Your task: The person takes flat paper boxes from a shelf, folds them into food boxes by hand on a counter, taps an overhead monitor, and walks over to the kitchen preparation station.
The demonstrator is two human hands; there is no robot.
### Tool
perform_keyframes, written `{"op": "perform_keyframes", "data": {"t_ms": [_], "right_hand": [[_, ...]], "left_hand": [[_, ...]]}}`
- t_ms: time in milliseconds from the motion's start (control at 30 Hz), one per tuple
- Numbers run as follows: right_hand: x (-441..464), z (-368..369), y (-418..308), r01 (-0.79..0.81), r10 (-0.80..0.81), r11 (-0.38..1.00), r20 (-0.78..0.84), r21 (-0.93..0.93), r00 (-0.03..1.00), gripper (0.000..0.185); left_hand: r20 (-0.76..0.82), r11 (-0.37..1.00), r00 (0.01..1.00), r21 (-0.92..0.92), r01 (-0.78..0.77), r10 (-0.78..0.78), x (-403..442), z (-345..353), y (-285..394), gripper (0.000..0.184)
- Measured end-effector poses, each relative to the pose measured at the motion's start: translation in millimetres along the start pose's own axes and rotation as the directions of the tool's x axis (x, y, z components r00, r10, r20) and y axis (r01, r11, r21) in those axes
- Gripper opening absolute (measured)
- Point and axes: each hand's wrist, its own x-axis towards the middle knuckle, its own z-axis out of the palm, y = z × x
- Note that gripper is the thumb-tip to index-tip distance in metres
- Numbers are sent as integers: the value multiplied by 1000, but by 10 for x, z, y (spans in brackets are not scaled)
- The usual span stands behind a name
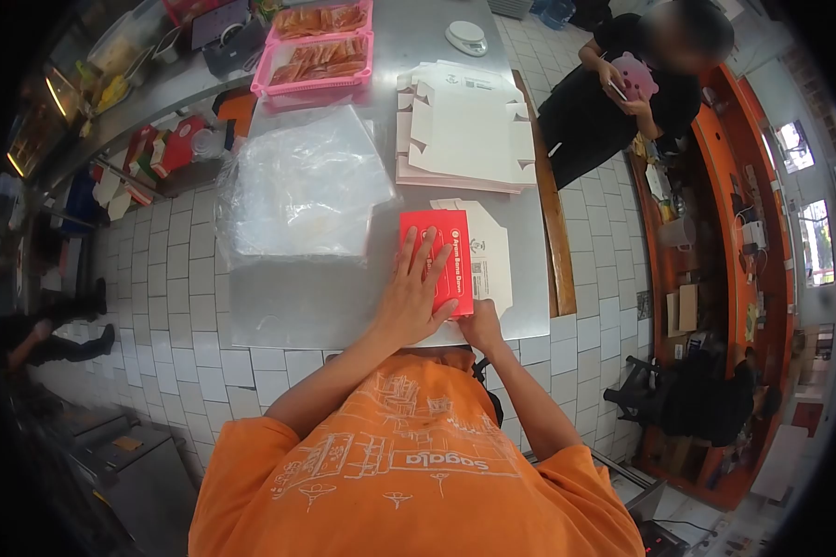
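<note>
A red printed carton (pixel 457 243) lies on the steel table (pixel 297 311) near its front edge. My left hand (pixel 416 290) rests flat on top of the carton, fingers spread. At the carton's lower right corner is my right hand (pixel 480 325), its fingers curled in; whether it grips the carton or the card under it is hidden. A pale flat card piece (pixel 493 255) with cut corners sticks out beneath and to the right of the carton. Behind it stands a stack of flat white carton blanks (pixel 464 130). Left of this lies a pile of clear plastic bags (pixel 306 190).
Two pink trays (pixel 314 63) of packed reddish food and a round white scale (pixel 466 38) are farther back. A person (pixel 622 88) holding a pink thing stands right of the table. Other people show at the left and lower right. An orange shelf (pixel 729 278) runs along the right.
</note>
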Motion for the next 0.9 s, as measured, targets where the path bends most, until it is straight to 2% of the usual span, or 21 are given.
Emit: {"op": "perform_keyframes", "data": {"t_ms": [33, 67, 100, 167, 200, 233, 267, 300, 367, 400, 467, 533, 567, 600, 667, 700, 733, 767, 833, 867, 900], "right_hand": [[1, -16, -60, -16, 16, 999, 23, 27, 1000, 16], [-4, -105, -97, -33, 32, 999, 134, 7, 991, 25], [-14, -164, -64, -28, 27, 1000, 128, 8, 991, 25], [41, -333, 22, 69, -11, 984, 334, -164, 943, 39], [170, -534, -149, 99, -90, 995, 333, -10, 939, 50], [366, -600, -203, 112, -101, 994, 331, -12, 938, 50], [570, -655, -246, 128, -128, 992, 96, 7, 987, 53], [699, -669, -276, 149, -144, 989, -143, 26, 979, 56], [860, -639, -144, 122, -122, 993, -58, -12, 991, 56], [1133, -587, -151, 127, -126, 991, 24, -46, 992, 57], [1301, -463, 11, 203, -203, 979, -21, -34, 979, 69], [1339, -547, -116, 169, -170, 985, 56, 30, 984, 62], [1344, -582, -181, 244, -240, 969, 67, -44, 968, 56], [1318, -646, -307, 196, -184, 975, 108, -107, 977, 52], [1363, -686, -235, 321, -301, 932, 133, -170, 944, 52], [1402, -773, -171, 366, -339, 915, 169, -169, 926, 52], [1510, -900, -109, 497, -425, 834, 296, -238, 855, 51], [1642, -983, -26, 624, -492, 730, 419, -279, 763, 51], [1999, -1186, 274, 472, -321, 849, 476, -239, 819, 50], [2165, -1291, 512, 504, -455, 861, 339, -66, 823, 48], [2244, -1298, 479, 535, -546, 838, 169, 112, 820, 47]], "left_hand": [[9, 1000, 1000, 8, 9, -9, 0, -3, 13, 79], [20, 1000, 1000, 18, 16, -16, -7, -13, 21, 80], [17, 1000, 1000, 23, 11, -11, -18, -39, 27, 80], [64, 999, 997, -24, 46, -45, 20, -112, 23, 76], [49, 999, 998, -15, 42, -41, 119, -141, -34, 76], [-24, 996, 997, -60, 66, -67, 243, -147, -112, 73], [-95, 990, 990, -109, 91, -102, 324, -123, -179, 70], [-107, 990, 988, -105, 98, -110, 377, -24, -243, 70], [-182, 993, 979, -84, 82, -96, 524, 244, -416, 61], [-135, 994, 986, -65, 88, -96, 535, 351, -471, 59], [-40, 989, 991, 73, 129, -126, 581, 332, -463, 54], [-88, 982, 980, -66, 174, -180, 585, 240, -383, 54], [-145, 981, 975, -116, 155, -171, 584, 353, -415, 56], [-191, 984, 967, -89, 154, -169, 591, 453, -433, 55], [-264, 982, 946, -68, 177, -189, 584, 499, -427, 54], [-189, 982, 964, -67, 177, -187, 587, 467, -410, 55], [-117, 981, 975, -69, 180, -187, 604, 434, -402, 56], [-159, 974, 961, -59, 217, -224, 585, 423, -402, 56], [-443, 994, 894, 52, 98, -65, 531, 387, -364, 59], [-463, 989, 882, 65, 133, -88, 414, 166, -285, 59], [-534, 990, 836, -8, 140, -122, 164, -182, -124, 58]]}}
